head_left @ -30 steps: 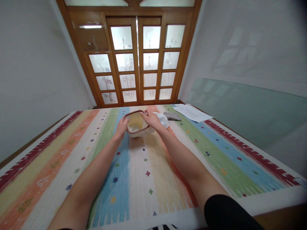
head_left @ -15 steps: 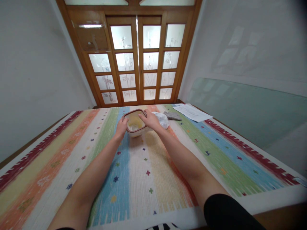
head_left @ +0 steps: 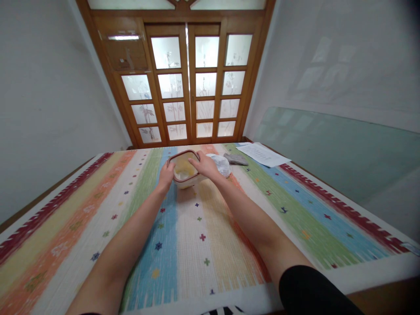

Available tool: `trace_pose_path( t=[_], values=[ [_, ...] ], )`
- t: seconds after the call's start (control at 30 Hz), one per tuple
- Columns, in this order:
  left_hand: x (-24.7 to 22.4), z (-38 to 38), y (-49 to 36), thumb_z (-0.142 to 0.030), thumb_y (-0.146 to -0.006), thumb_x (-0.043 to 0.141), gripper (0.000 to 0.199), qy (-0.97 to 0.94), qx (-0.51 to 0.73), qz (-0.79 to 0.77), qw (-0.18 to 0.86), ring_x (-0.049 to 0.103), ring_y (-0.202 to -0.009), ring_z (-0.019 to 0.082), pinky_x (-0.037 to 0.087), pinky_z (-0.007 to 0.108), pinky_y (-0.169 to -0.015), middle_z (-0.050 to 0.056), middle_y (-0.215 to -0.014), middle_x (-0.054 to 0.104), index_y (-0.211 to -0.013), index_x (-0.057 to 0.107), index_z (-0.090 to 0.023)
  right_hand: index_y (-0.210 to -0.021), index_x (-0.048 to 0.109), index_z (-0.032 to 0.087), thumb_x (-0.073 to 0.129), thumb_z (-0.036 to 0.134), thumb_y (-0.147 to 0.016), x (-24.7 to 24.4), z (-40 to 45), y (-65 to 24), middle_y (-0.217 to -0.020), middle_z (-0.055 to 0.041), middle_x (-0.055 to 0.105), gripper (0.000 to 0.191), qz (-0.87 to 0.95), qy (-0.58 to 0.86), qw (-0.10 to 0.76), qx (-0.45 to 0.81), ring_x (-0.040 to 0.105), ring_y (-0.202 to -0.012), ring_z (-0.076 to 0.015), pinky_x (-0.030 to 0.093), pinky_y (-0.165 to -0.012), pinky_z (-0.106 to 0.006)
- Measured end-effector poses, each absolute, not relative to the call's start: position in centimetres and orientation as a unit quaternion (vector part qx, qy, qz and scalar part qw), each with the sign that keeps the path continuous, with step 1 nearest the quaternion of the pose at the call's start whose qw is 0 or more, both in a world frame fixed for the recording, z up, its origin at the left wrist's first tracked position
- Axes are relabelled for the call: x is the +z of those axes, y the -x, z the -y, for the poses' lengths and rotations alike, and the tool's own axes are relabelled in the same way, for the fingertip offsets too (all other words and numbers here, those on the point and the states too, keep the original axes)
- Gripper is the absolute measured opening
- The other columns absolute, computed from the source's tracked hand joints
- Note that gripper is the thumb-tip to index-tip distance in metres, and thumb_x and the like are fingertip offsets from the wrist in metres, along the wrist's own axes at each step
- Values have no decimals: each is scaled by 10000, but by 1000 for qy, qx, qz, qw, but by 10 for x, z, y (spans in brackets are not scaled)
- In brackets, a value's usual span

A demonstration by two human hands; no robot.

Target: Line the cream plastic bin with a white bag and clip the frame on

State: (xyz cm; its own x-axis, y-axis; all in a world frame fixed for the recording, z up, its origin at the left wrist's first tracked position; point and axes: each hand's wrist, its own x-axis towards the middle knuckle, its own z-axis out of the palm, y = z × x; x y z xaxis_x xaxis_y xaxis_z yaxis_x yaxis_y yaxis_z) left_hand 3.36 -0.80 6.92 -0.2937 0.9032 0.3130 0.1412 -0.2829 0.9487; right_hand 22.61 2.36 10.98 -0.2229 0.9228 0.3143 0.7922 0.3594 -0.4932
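Note:
Both hands hold a rounded rectangular food container (head_left: 184,179) with a brownish-red rim, over the middle of the striped cloth. My left hand (head_left: 166,174) grips its left side, thumb at the rim. My right hand (head_left: 206,165) is closed on its right side, with the thumb reaching over the rim. The container's opening is tipped toward me, and its inside looks yellowish; whether anything lies in it I cannot tell. Just behind my right hand is a round, pale, crinkled thing (head_left: 222,165), partly hidden by the hand. A folded grey cloth (head_left: 236,159) lies to its right.
The striped, patterned cloth (head_left: 188,245) covers the bed-like surface. Printed white sheets (head_left: 262,154) lie at the far right. A wooden door with glass panes (head_left: 188,83) stands beyond the far edge, and a pale green panel (head_left: 328,148) leans along the right wall.
The container's tilt has shifted very slightly in my hands. Both hands keep their hold, and the other things stay in place.

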Motion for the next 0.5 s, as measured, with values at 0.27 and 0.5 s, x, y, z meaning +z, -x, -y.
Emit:
trace_pose_path(
  t=[0.27,0.5],
  values=[
    [71,10,-36,-308,-872,534,392,-500,622,-524,297,610,-1266,277,465,425,-1130,44,-1272,716,-1228,676,-226,-1149,591,220,468,653,-969,110,-24,-225,-1082,-104,737,485,767,553,300,127,683,-1007,-279,446,-772,-312],
    [69,8,-34,-303,-879,521,417,-500,625,-520,299,588,-1301,277,453,427,-1143,35,-1278,717,-1266,664,-239,-1119,605,219,421,677,-979,112,-21,-223,-1048,-94,733,513,764,550,315,123,675,-970,-258,421,-745,-296]
  ],
)
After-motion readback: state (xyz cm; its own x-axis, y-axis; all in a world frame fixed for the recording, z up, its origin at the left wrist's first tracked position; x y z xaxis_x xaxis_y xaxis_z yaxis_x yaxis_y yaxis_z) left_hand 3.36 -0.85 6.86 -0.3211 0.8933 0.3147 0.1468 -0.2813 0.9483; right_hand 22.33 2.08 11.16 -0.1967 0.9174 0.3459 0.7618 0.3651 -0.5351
